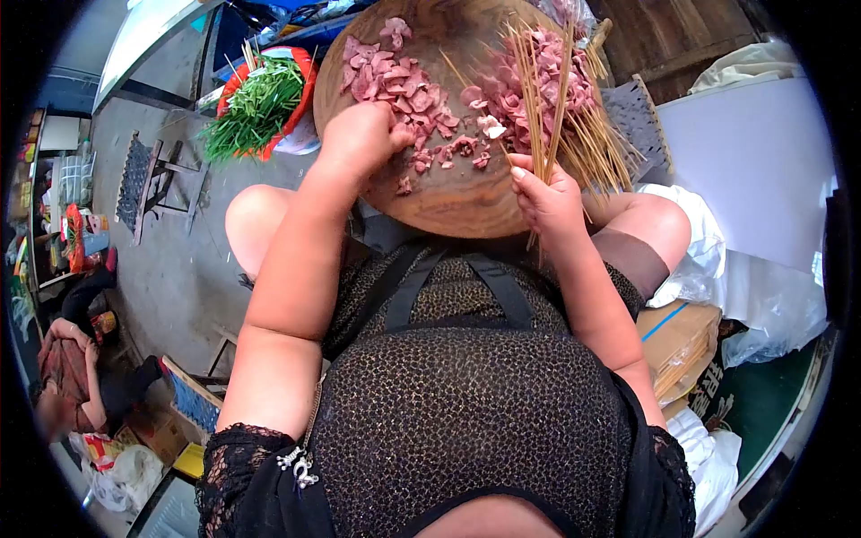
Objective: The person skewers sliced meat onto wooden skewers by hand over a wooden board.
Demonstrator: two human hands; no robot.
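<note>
A round wooden board (pixel 475 199) lies in front of my knees. On its left side is a loose pile of sliced pink meat (pixel 404 85). My left hand (pixel 363 139) rests at that pile's near edge with its fingers curled in; whatever they hold is hidden. My right hand (pixel 549 199) is closed round several bamboo skewers (pixel 543 99) standing up out of the fist. One skewer points toward the middle of the board, with a pale piece of meat (pixel 491 126) at its tip. Behind the right hand, loaded meat skewers (pixel 583 125) lie heaped, sticks toward me.
A red-rimmed container of green vegetables (pixel 260 103) stands left of the board. Woven stools (pixel 139 188) sit on the floor. At lower left another person (pixel 76 368) is seated. A white surface (pixel 744 152), plastic bags and cardboard (pixel 682 345) are at right.
</note>
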